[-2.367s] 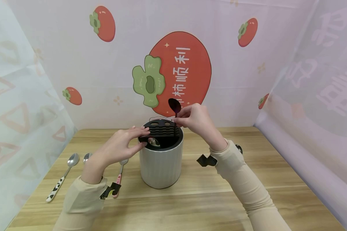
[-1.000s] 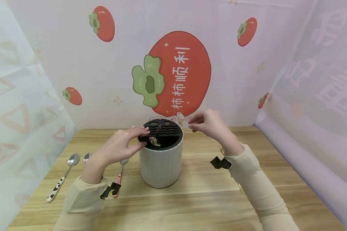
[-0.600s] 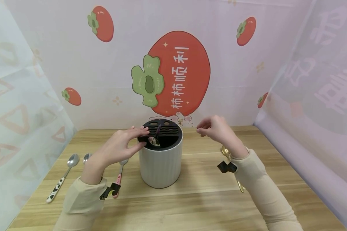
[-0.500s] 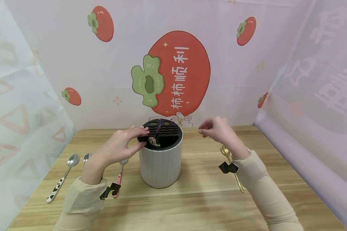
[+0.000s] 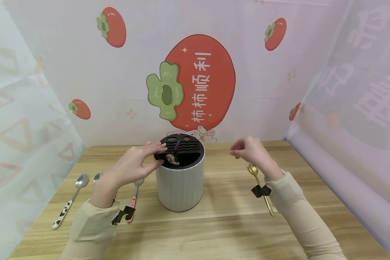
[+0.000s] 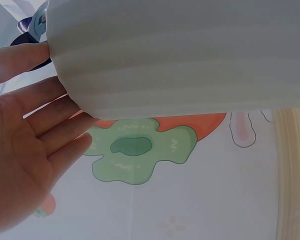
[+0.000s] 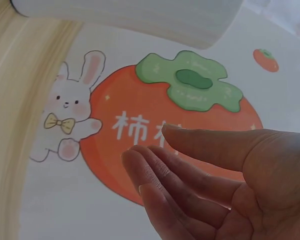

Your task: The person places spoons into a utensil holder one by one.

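A white ribbed utensil holder (image 5: 180, 187) with a black divided top stands mid-table. My left hand (image 5: 134, 164) rests on its left rim, fingers extended; in the left wrist view the same fingers (image 6: 45, 110) lie along the holder's side. Inside the front compartment is a shiny spoon bowl (image 5: 172, 159), and the dark spoon (image 5: 177, 145) leans just behind it. To the right, my right hand (image 5: 251, 151) hovers with loosely bent fingers and nothing in them. A gold spoon (image 5: 254, 169) lies on the table below it, partly covered by the wrist camera.
On the left of the wooden table (image 5: 195, 234) lie a spoon with a cow-patterned handle (image 5: 66, 211), a pink-handled spoon (image 5: 134, 202) and another spoon (image 5: 97, 177) mostly behind my left forearm. A printed cloth backdrop (image 5: 260, 90) rises behind the table's far edge.
My right hand has let go of the dark spoon, which now leans inside the holder. That hand has moved right and down, over by the gold spoon. My left hand has stayed put.
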Demonstrator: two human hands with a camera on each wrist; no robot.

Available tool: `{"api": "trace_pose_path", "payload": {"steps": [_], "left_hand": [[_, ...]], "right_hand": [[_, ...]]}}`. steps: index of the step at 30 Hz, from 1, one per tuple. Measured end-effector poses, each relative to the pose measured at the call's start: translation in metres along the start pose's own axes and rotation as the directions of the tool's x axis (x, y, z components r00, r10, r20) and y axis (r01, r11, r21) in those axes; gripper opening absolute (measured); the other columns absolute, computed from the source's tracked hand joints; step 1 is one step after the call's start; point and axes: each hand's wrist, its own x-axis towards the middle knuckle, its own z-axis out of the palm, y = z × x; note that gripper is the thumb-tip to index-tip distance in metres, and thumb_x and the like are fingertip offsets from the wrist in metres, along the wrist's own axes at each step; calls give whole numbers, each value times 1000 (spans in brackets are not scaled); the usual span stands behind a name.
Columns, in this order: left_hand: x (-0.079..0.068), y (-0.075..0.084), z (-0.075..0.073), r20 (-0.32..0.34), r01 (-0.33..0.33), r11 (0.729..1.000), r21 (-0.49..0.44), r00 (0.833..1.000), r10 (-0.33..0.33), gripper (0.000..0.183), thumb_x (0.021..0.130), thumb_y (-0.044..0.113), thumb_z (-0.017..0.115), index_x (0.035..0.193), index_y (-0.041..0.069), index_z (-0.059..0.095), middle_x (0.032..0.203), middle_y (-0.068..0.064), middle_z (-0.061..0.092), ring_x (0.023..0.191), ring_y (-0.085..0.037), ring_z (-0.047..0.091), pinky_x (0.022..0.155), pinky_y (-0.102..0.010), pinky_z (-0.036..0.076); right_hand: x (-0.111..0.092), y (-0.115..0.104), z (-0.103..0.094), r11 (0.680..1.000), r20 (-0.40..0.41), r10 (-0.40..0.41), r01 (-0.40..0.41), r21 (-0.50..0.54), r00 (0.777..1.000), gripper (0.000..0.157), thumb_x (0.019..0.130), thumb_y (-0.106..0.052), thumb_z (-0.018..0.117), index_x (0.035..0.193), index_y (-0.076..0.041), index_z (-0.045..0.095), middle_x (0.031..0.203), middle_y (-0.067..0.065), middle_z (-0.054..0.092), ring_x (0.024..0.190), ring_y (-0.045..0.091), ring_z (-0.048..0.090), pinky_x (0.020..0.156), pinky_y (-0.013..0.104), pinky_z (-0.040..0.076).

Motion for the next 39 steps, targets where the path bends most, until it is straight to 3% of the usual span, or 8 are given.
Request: {"api": "trace_pose_path", "payload": {"steps": [20, 34, 39], "left_hand": [[-1, 0, 0, 4, 5, 1000, -7, 1000, -5, 37, 90, 22, 63, 125, 11, 62, 127, -4, 63, 124, -27, 54, 109, -43, 36], [-2, 0, 0, 2, 4, 1000, -12, 1000, -4, 37, 90, 22, 63, 125, 10, 62, 128, -6, 62, 125, -29, 53, 109, -44, 36], [-1, 0, 0, 1, -5, 1000, -12, 1000, 5, 37, 90, 22, 63, 125, 10, 62, 127, -6, 62, 124, -29, 54, 108, -45, 36]], "right_hand": [[-5, 43, 9, 993, 45, 90, -86, -78, 995, 23, 86, -22, 67, 96, -2, 70, 87, 10, 72, 69, 14, 68, 70, 40, 53], [-9, 69, 16, 987, 72, 140, -133, -94, 988, 22, 85, -21, 68, 94, -2, 70, 80, 7, 71, 67, 14, 65, 61, 32, 51], [-10, 78, 19, 981, 60, 165, -157, -116, 984, 21, 83, -22, 69, 92, -3, 70, 76, 4, 71, 67, 15, 65, 63, 36, 49]]}}
